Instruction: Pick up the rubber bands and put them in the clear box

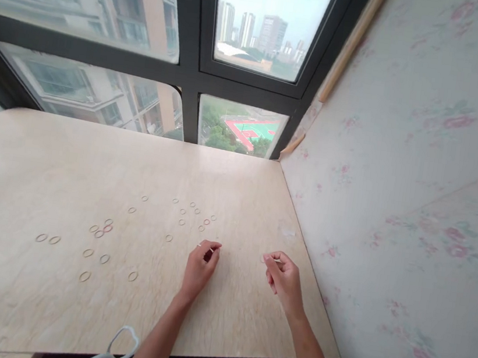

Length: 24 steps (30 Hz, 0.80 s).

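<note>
My left hand (202,265) is closed in a pinch just above the beige stone surface (244,203); a thin pale bit shows at its fingers, too small to name. To the right, my right hand (282,276) also pinches, with a small faint ring-like thing at its fingertips that I cannot make out clearly. Several thin rings lie flat to the left, among them a tan ring (133,276) and a pair at the far left (55,240). Smaller rings, one of them a reddish ring (207,222), are scattered beyond my left hand.
A white cable (122,357) loops over the front edge at the lower left. Dark window frames (190,79) stand along the back. A flowered wall (392,222) borders the right side, with a small clear scrap (288,232) lying near it.
</note>
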Tool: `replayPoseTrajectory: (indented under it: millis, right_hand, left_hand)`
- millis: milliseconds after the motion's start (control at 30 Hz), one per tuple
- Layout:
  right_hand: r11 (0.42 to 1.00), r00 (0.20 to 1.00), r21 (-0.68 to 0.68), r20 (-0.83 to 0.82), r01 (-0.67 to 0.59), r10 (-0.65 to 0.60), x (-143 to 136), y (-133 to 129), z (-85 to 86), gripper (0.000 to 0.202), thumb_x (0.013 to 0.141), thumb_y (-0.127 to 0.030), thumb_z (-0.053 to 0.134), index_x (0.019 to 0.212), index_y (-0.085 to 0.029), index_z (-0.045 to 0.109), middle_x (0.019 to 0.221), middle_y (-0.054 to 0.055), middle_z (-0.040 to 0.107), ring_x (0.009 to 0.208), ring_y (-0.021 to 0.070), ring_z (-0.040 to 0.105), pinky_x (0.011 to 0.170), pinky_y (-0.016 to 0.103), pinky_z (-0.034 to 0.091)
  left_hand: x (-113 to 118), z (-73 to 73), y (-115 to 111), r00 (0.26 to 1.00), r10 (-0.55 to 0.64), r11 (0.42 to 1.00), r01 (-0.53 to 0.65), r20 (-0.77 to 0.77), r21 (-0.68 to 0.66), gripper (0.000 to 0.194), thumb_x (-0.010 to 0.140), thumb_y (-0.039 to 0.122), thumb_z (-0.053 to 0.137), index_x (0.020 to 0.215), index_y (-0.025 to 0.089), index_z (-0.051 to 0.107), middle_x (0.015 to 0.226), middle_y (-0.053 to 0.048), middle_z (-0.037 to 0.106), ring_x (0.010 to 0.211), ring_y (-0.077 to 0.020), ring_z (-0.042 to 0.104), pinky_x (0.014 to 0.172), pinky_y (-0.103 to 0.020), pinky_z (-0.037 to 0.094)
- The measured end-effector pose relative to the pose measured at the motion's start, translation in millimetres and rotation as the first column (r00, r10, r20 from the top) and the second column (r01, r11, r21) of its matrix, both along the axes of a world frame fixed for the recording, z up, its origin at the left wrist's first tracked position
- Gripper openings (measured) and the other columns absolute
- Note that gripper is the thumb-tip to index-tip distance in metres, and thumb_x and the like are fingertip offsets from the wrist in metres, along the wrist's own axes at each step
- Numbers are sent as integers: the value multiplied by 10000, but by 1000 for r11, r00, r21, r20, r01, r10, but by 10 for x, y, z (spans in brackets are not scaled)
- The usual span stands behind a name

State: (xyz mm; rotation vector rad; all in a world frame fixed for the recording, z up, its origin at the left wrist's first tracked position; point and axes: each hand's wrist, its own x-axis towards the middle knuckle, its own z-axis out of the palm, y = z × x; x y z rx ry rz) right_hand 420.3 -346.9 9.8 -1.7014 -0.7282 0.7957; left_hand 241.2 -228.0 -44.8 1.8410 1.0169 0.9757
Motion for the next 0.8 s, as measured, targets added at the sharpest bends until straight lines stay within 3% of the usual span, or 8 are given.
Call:
replayPoseTrajectory:
  millis: [133, 300, 533, 667, 800]
  right_hand:
    - [993, 989, -89, 135, 74, -61, 208, -278, -69, 383, 790, -554, 605, 798, -171, 588, 429, -65, 468, 303, 57, 318, 299, 165, 212]
    - [990, 966, -95, 246, 106, -80, 240, -318, -130, 390, 813, -537, 576, 836, -153, 641, 435, -41, 491, 337, 77, 348, 319, 179, 236]
    - [992, 988, -44, 107, 116, -110, 237, -197, -113, 534, 795, -553, 582, 1061, -93, 640, 461, -36, 523, 312, 79, 340, 305, 193, 243]
    - [994, 993, 10, 27, 112, -112, 189, -218, -67, 533, 800, -553, 591, 1066, -94, 640, 462, -50, 491, 321, 73, 329, 307, 188, 237]
    - [992, 991, 55, 67, 111, -115, -64, -341, -195, 442, 842, -519, 563, 1020, -125, 656, 447, -72, 405, 364, 91, 345, 336, 193, 267]
  left_hand:
    - [7, -15, 5, 1000, 19, 1000, -19, -3, 0, 160, 844, 258, 508, 862, 188, 650, 796, -33, 664, 664, -141, 605, 630, -263, 482]
    - [8, 14, -4, 999, 38, 999, -38, -15, -12, 168, 842, 269, 509, 869, 187, 654, 786, -32, 659, 654, -141, 600, 619, -263, 483]
    - [-1, 47, -17, 999, 44, 999, -44, -11, -25, 173, 839, 279, 511, 860, 184, 654, 798, -37, 664, 671, -147, 610, 615, -261, 481]
    - [-4, 38, -19, 999, 42, 999, -43, -18, -28, 170, 843, 277, 511, 865, 184, 651, 805, -40, 667, 679, -149, 609, 620, -266, 479]
    - [-6, 25, -19, 999, 41, 999, -41, -21, -25, 168, 846, 274, 513, 870, 183, 652, 810, -42, 667, 691, -149, 605, 626, -265, 473]
